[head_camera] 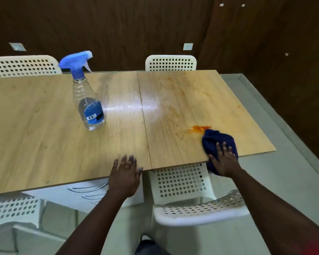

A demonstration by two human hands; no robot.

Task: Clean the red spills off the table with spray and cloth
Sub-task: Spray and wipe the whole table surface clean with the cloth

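Head view: a dark blue cloth (216, 142) is pressed by the flat-fingered right hand (224, 161) beside the orange-red spill (198, 128) at lower right, while the left hand (124, 173), its grip wide, is rested on the light wooden surface (44, 135).

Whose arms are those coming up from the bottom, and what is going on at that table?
Those arms belong to a person who wears a camera on their head, so you see what they see, looking down at their own hands. There is only this one picture.

In front of them is a wooden table. On it stands a spray bottle with a blue top. Further right is an orange-red spill.

The right hand presses flat on a dark blue cloth, which sits right next to the spill, at the near edge of the table. The left hand rests open on the table edge and holds nothing.

White chairs with little holes stand around the table. The person is wiping up the mess.
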